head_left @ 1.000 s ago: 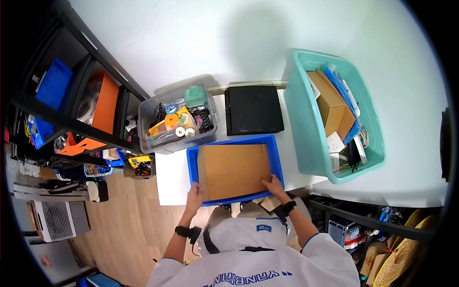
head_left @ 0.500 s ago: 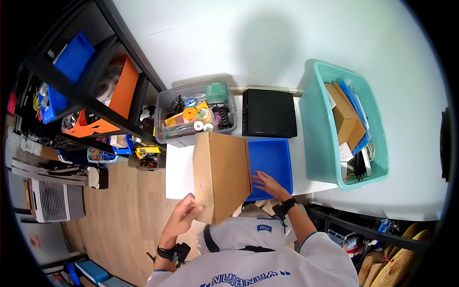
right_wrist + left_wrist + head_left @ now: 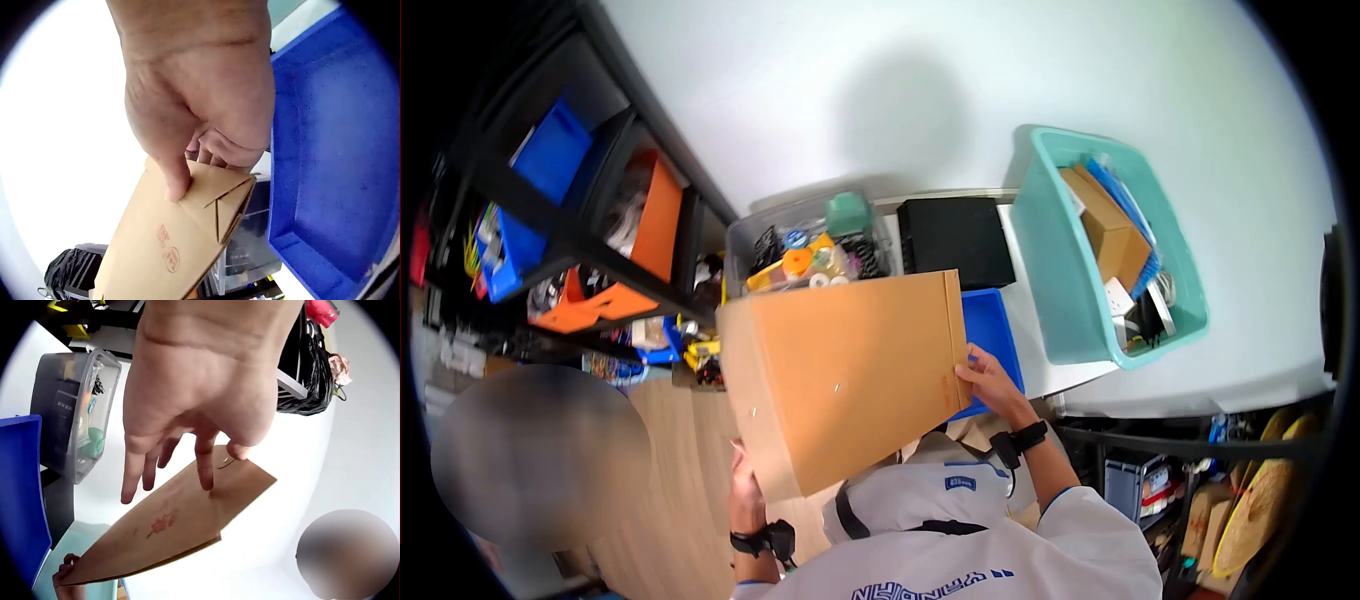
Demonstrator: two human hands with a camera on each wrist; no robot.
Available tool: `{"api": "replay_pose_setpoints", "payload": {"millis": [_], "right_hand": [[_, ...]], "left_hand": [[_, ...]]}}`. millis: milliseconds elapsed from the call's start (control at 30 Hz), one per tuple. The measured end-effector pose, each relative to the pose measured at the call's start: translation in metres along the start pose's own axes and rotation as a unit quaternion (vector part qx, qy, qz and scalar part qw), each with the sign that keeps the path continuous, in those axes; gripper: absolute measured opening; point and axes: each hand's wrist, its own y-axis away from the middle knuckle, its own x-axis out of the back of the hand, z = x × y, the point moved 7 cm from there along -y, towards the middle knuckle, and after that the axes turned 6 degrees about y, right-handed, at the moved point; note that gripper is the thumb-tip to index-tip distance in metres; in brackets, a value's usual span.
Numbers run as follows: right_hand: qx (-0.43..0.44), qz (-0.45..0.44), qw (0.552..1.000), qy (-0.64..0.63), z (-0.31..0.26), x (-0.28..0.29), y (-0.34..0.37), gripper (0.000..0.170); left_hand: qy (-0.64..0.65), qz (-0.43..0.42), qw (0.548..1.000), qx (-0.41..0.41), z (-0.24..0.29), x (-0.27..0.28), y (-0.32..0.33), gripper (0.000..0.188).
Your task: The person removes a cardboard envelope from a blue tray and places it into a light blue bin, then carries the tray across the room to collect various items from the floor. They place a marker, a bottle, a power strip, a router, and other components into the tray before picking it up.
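A brown kraft paper document envelope (image 3: 860,370) with a folded flap strip is held up in front of the body, tilted over the blue tray (image 3: 990,340) and hiding most of it. My right hand (image 3: 995,385) pinches its right end, thumb on one face; the right wrist view shows the folded corner and red print. At the left edge is my left hand (image 3: 745,495), partly hidden in the head view. In the left wrist view its fingers are extended, one fingertip touching the red-printed face of the envelope (image 3: 169,519).
A grey clear bin (image 3: 745,240) of tapes and small items stands at the back, beside a black box (image 3: 955,240). On the right is a tall teal tub (image 3: 1060,290) holding cartons and cables. A black shelf (image 3: 650,110) with blue and orange bins rises on the left.
The envelope has come up out of the blue tray, tilted steeply, then turned its broad face upward. My right hand let go of it and now pinches its right end. The left hand has moved left and down.
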Motion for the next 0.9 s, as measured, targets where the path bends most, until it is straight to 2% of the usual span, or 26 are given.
{"api": "replay_pose_setpoints", "payload": {"millis": [67,133,167,233,267,300,333,367,400,533,600,667,767,867,900], "right_hand": [[0.031,0.028,0.997,0.071,-0.015,0.001,0.016,0.022],[0.037,0.064,0.992,0.101,-0.024,0.009,0.033,0.021],[0.026,0.072,0.989,0.127,-0.025,0.012,0.042,0.02],[0.036,0.114,0.984,0.133,-0.028,0.024,0.062,0.02],[0.032,0.124,0.982,0.139,-0.028,0.029,0.069,0.019],[0.073,0.128,0.979,0.14,-0.043,0.023,0.082,0.019],[0.077,0.139,0.977,0.141,-0.048,0.025,0.093,0.019],[0.074,0.157,0.97,0.17,-0.052,0.03,0.104,0.019],[0.07,0.174,0.962,0.199,-0.057,0.032,0.115,0.019],[0.08,0.197,0.968,0.132,-0.074,0.042,0.152,0.019],[0.099,0.201,0.968,0.116,-0.082,0.05,0.167,0.019],[0.119,0.204,0.967,0.101,-0.087,0.065,0.181,0.018],[0.102,0.193,0.966,0.139,-0.094,0.087,0.197,0.021],[0.116,0.175,0.969,0.13,-0.128,0.092,0.217,0.03],[0.121,0.165,0.962,0.184,-0.142,0.093,0.225,0.032]], "left_hand": [[-0.012,0.163,0.987,0.006,0.031,-0.041,0.024,0.046],[0.035,0.008,0.999,-0.016,0.034,-0.05,-0.003,0.045],[0.033,-0.026,0.999,-0.008,0.035,-0.063,-0.014,0.045],[0.115,-0.111,0.986,-0.037,0.045,-0.094,-0.028,0.05],[0.115,-0.131,0.984,-0.029,0.047,-0.106,-0.037,0.05],[0.067,-0.147,0.987,0.001,0.047,-0.122,-0.043,0.054],[0.017,-0.159,0.987,0.029,0.047,-0.135,-0.047,0.058],[0.001,-0.128,0.992,0.021,0.046,-0.146,-0.047,0.054],[-0.001,-0.135,0.991,0.022,0.043,-0.16,-0.048,0.054],[-0.071,-0.157,0.985,-0.033,0.04,-0.199,-0.054,0.051],[-0.123,-0.163,0.975,-0.09,0.045,-0.221,-0.056,0.052],[-0.133,-0.174,0.971,-0.099,0.041,-0.236,-0.061,0.051],[-0.136,-0.191,0.962,-0.141,0.039,-0.259,-0.068,0.048],[-0.106,-0.225,0.954,-0.17,0.037,-0.287,-0.075,0.051],[-0.12,-0.241,0.95,-0.16,0.036,-0.296,-0.076,0.064]]}}
